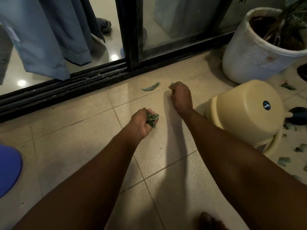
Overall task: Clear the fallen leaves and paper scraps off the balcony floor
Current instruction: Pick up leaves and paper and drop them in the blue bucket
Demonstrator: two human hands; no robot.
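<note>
Left hand (141,123), arm outstretched, cups a clump of leaves (152,119) in curled fingers (149,111). Right hand (180,97) reaches farther, fingers pinching a small leaf (172,83); a loose leaf (150,87) lies just left of them.

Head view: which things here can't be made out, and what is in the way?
- Right hand: its back hides the grip; only a green leaf tip pokes out.
- Bunch of green leaves in the left hand: crumpled together, count unreadable.
- Blue rounded object: cut by the left edge.
- Dark round object: behind the upturned cream plastic bucket, cut by the right edge.
- Paper scraps: none identifiable; too dim.
</note>
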